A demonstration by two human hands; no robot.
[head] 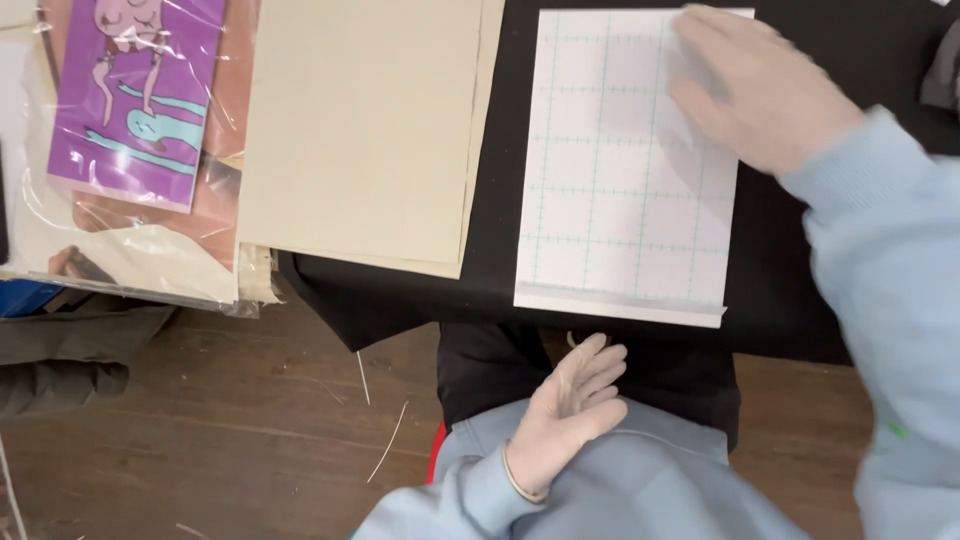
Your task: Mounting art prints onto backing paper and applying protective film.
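Wooden floorboards (230,420) run below a black work surface (500,270), and nearest the camera the left hand (575,400) rests open and flat on the lap, holding nothing. Beyond it the white gridded sheet (610,200) lies on the black surface, its long axis running away from the person, just right of a cream card sheet (360,130). At its far right corner the right hand (760,90) presses flat with spread fingers, gripping nothing, so it is the nearer hand.

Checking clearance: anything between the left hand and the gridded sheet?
Nothing visible. The left hand lies flat in the lap, below the gridded sheet; only bare black surface lies between them. The right hand already rests on the sheet's top right corner.
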